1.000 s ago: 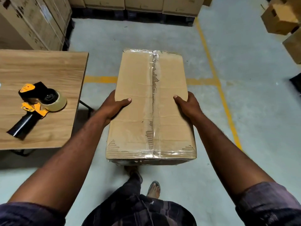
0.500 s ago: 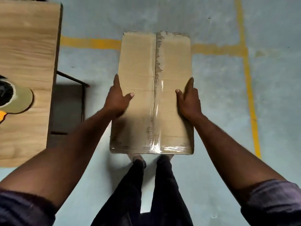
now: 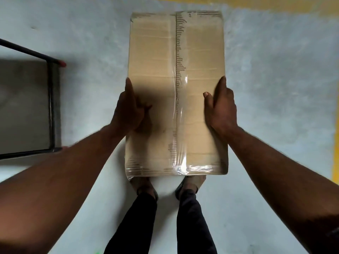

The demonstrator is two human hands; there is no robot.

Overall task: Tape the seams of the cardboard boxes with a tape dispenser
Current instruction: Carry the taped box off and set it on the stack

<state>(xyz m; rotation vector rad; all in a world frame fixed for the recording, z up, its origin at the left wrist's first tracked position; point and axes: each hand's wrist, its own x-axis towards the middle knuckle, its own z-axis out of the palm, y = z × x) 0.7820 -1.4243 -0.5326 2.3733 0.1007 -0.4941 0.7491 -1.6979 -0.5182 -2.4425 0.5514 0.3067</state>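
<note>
A long brown cardboard box point(image 3: 156, 52) lies lengthwise in front of me, low over the grey floor, with clear tape along its centre seam and across both ends. My left hand point(image 3: 128, 109) grips its left side, thumb on the top face. My right hand point(image 3: 222, 107) clasps its right side the same way. The tape dispenser is out of view.
A black metal table leg frame point(image 3: 52, 107) stands on the floor at the left. My two feet point(image 3: 146, 186) show just under the near end of the box. Yellow floor lines point(image 3: 275, 2) run along the top and the right edge.
The view has tilted down, so the table top and dispenser have left the frame. The box has come lower toward the floor, and both hands still hold its sides.
</note>
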